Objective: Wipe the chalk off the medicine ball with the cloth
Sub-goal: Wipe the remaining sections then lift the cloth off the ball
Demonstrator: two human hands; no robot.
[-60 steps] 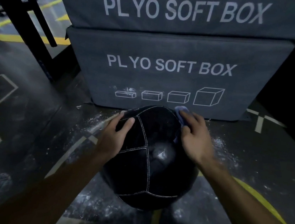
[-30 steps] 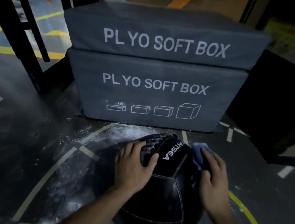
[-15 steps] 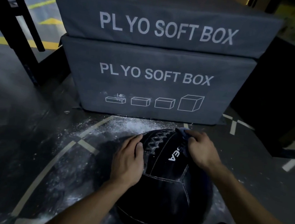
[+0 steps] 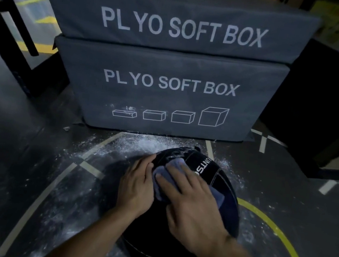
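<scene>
Medicine ball [image 4: 216,189]: black, stitched panels with white lettering, on the dark floor [image 4: 12,151] just in front of the lower plyo box [image 4: 168,98].
Cloth [image 4: 162,171]: blue-grey, spread over the ball's upper face, under the right fingers, with an edge showing past the palm on the right.
Right hand [image 4: 188,207]: laid flat on the cloth, fingers [image 4: 170,182] straight and slightly spread, pressing it onto the ball.
Left hand [image 4: 135,188]: fingers extended, resting on the ball's left side, touching the cloth's edge.
Chalk [image 4: 141,144]: white powder scattered on the floor between ball and box.
Upper plyo box [image 4: 177,18]: stacked on the lower one.
</scene>
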